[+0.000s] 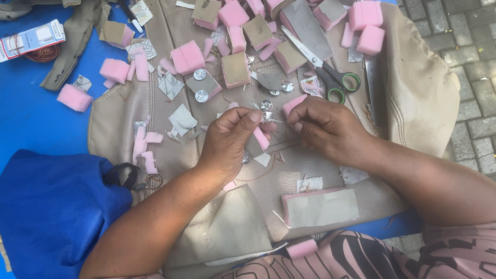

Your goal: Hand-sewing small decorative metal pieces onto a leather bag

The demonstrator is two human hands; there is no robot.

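Note:
My left hand (227, 142) pinches a small shiny metal button (266, 117) between thumb and fingertip, with a thin pin or wire sticking out toward the right. A pink foam strip (261, 138) lies under its fingers. My right hand (323, 126) is closed next to it, fingertips meeting the same small piece, and a pink foam bit (293, 105) shows at its knuckles. Both hands work over a beige leather sheet (413, 88) spread on a blue surface (31, 119).
Several pink foam blocks (187, 57) and leather-faced squares (235, 68) are scattered across the sheet. Green-handled scissors (325, 70) lie just beyond my right hand. Loose metal buttons (201, 95), a foam-edged leather rectangle (320, 206), a blue cloth (51, 206), small scissors (150, 181) and paving stones (475, 77) surround the work.

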